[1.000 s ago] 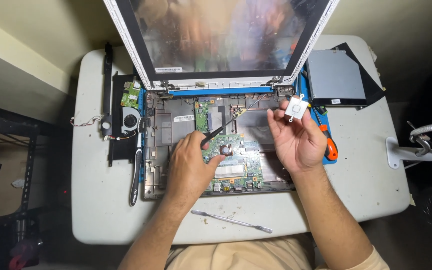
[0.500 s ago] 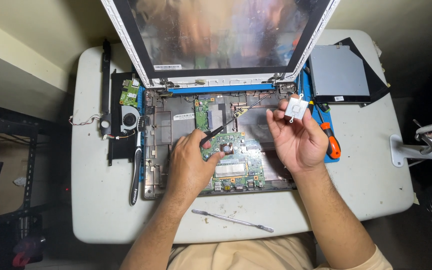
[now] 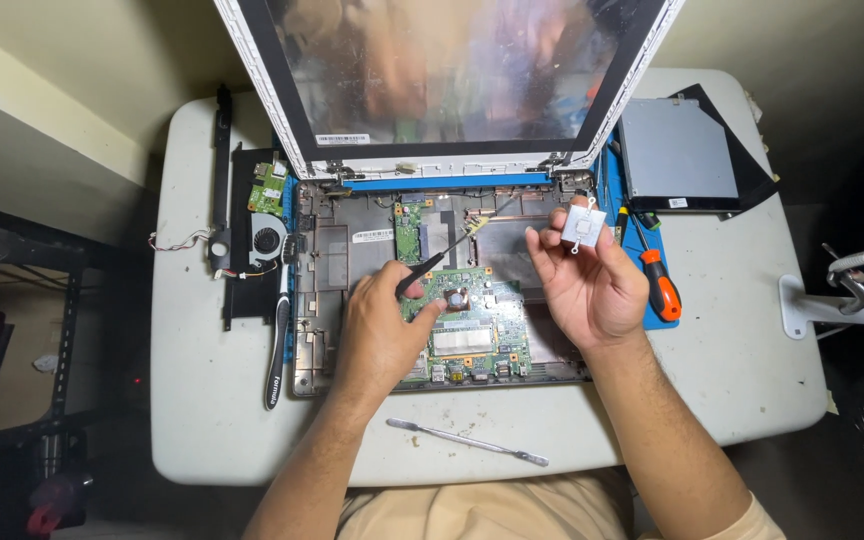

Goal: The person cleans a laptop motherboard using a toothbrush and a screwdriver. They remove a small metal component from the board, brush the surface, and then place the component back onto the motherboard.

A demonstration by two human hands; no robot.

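Green circuit board [image 3: 472,325] lies bared in the grey opened laptop base [image 3: 352,290] at the middle of the pale white desk [image 3: 202,400], its near left corner covered by the left hand [image 3: 382,335]. That hand is clamped round the black handle of a thin screwdriver [image 3: 442,258], whose shaft slants up and right over the base; the tip is too fine to make out. The right hand [image 3: 587,285] is raised just right of the board, thumb and fingertips pinched together on a small square silver metal plate with corner tabs [image 3: 583,225], held above the base's right edge. The plate's surface detail is too small to read.

The tilted laptop screen with white bezel [image 3: 452,80] is cut off by the top of the frame, and its glass shows only blurred reflections. Behind the right hand an orange-handled screwdriver [image 3: 660,285] lies on a blue strip, partly hidden. A grey flat drive [image 3: 677,150] rests at the right, a black fan with loose wires [image 3: 267,240] at the left, and a slim metal pry tool [image 3: 467,441] lies near the desk's front edge. The surroundings beyond the desk are dark and hard to make out
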